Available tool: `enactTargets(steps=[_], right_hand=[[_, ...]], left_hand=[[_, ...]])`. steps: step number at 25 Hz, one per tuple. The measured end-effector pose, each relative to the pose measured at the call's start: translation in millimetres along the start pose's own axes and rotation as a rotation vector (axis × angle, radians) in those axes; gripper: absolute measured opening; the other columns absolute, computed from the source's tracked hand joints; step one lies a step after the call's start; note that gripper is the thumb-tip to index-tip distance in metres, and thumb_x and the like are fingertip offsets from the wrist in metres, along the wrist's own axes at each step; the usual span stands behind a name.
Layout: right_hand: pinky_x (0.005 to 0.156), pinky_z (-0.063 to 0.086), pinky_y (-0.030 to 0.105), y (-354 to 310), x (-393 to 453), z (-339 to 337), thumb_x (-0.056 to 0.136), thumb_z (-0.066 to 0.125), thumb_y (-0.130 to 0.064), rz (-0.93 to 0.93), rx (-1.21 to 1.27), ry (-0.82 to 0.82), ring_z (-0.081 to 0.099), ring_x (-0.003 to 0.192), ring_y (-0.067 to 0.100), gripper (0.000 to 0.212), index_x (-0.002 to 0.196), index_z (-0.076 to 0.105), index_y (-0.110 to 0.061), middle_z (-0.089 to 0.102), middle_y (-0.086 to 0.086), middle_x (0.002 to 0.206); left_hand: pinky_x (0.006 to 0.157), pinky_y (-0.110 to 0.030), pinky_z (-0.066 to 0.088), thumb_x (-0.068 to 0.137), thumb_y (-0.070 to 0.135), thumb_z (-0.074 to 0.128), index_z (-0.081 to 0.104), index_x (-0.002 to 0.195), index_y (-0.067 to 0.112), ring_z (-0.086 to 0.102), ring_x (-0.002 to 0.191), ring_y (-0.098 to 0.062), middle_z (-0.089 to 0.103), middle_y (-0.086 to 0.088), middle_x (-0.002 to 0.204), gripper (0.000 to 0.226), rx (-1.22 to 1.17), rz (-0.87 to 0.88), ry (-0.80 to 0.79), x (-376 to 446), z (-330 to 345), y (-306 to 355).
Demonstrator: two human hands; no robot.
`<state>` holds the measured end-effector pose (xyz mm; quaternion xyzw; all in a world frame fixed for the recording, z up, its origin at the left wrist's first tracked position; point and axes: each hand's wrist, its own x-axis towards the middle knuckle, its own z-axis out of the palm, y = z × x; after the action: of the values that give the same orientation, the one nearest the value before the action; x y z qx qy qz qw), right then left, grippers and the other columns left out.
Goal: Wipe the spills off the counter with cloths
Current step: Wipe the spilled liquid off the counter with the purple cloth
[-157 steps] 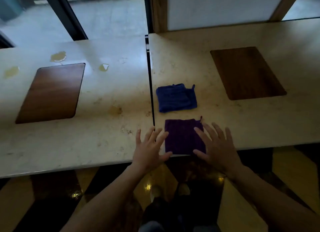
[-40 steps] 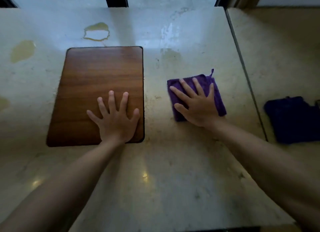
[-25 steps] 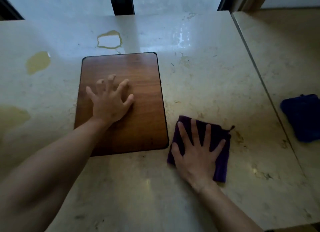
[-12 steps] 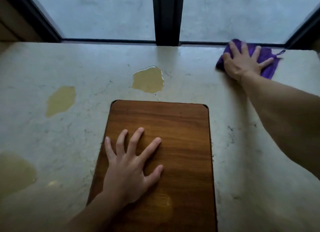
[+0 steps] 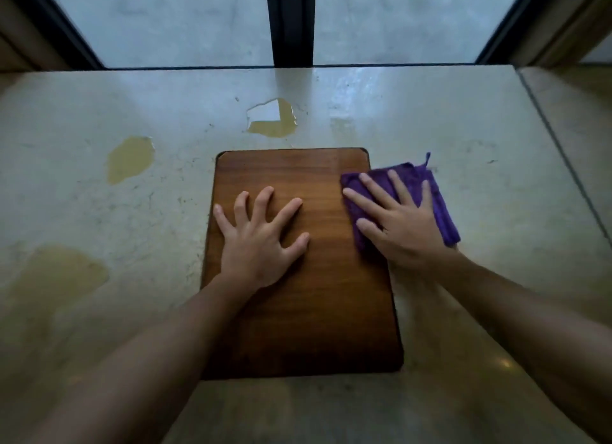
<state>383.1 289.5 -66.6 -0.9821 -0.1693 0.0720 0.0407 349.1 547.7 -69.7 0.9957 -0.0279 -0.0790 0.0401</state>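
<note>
Under flat right hand (image 5: pixel 402 225), purple cloth (image 5: pixel 437 198) on counter (image 5: pixel 480 185), left hand (image 5: pixel 261 238) splayed on wooden panel (image 5: pixel 298 311).

From my remote seat, I can read no text, label, brand, number or sign anywhere in this view.
</note>
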Motion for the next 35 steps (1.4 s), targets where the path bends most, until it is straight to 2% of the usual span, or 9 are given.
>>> enactTargets(steps=[6,10,13,16,18,22,26,31,35], right_hand=[[0.108,0.011,0.073,-107,-299,54,0.093,0.020,-0.063,0.276,-0.017,-0.006,0.003,0.149,0.024,0.058,0.149,0.016,-0.050,0.017,-0.012,0.162],[0.103,0.016,0.076,-202,-339,75,0.082,0.039,-0.058,0.445,0.036,-0.029,0.011,0.148,0.026,0.069,0.148,0.025,-0.048,0.015,-0.013,0.161],[0.105,0.013,0.076,-221,-288,71,0.087,0.036,-0.055,0.414,0.022,0.014,0.018,0.146,0.032,0.066,0.150,0.023,-0.044,0.020,-0.008,0.162],[0.108,0.002,0.074,-213,-215,60,0.091,0.024,-0.059,0.394,0.028,0.058,0.002,0.150,0.029,0.064,0.151,0.006,-0.047,0.007,-0.013,0.162],[0.108,-0.006,0.073,-196,-159,51,0.092,0.014,-0.062,0.422,0.047,0.053,-0.006,0.149,0.031,0.062,0.151,-0.001,-0.047,-0.001,-0.012,0.163],[0.107,0.003,0.076,-154,-60,33,0.093,0.021,-0.059,0.441,-0.014,0.108,0.011,0.147,0.037,0.062,0.152,0.015,-0.041,0.016,-0.003,0.163],[0.107,-0.007,0.074,-98,69,8,0.092,0.011,-0.063,0.506,0.093,0.040,-0.011,0.149,0.031,0.060,0.148,-0.006,-0.051,-0.008,-0.013,0.163],[0.107,-0.009,0.074,-37,232,-23,0.092,0.015,-0.058,0.533,0.160,0.073,-0.009,0.149,0.031,0.060,0.150,0.004,-0.049,-0.002,-0.013,0.163],[0.108,-0.011,0.071,-40,317,-40,0.094,0.015,-0.051,0.349,0.183,-0.001,-0.007,0.149,0.027,0.056,0.149,0.008,-0.051,0.001,-0.016,0.163]], left_hand=[[0.107,-0.071,0.018,0.089,0.069,0.033,0.033,0.140,0.044,0.024,0.142,-0.035,0.029,-0.004,0.155,0.057,-0.051,0.067,0.113,-50,-12,-29],[0.107,-0.066,0.020,0.090,0.065,0.037,0.033,0.141,0.039,0.027,0.140,-0.033,0.031,-0.005,0.154,0.058,0.039,0.044,0.143,-85,-10,-88],[0.103,-0.064,0.028,0.089,0.057,0.046,0.042,0.140,0.030,0.035,0.134,-0.036,0.038,-0.011,0.147,0.057,0.013,0.057,0.202,-78,-5,-112],[0.095,-0.056,0.041,0.085,0.055,0.039,0.050,0.131,0.018,0.046,0.121,-0.040,0.047,-0.017,0.134,0.060,-0.001,0.152,0.212,-61,-3,-127],[0.100,-0.055,0.038,0.087,0.056,0.037,0.048,0.132,0.017,0.043,0.123,-0.037,0.044,-0.015,0.134,0.061,-0.007,0.200,0.202,-55,1,-135],[0.113,-0.054,0.028,0.088,0.058,0.039,0.041,0.140,0.024,0.032,0.135,-0.034,0.037,-0.011,0.145,0.062,-0.034,0.175,0.208,-61,6,-135],[0.113,-0.054,0.028,0.086,0.058,0.046,0.043,0.140,0.026,0.032,0.139,-0.034,0.040,-0.010,0.147,0.063,-0.059,0.150,0.150,-57,3,-136],[0.106,-0.059,0.035,0.073,0.058,0.060,0.056,0.133,0.025,0.044,0.133,-0.037,0.050,-0.013,0.143,0.068,-0.069,0.181,0.198,-55,11,-137],[0.105,-0.057,0.036,0.068,0.060,0.062,0.060,0.131,0.026,0.045,0.133,-0.036,0.051,-0.012,0.143,0.072,-0.041,0.179,0.240,-53,19,-139]])
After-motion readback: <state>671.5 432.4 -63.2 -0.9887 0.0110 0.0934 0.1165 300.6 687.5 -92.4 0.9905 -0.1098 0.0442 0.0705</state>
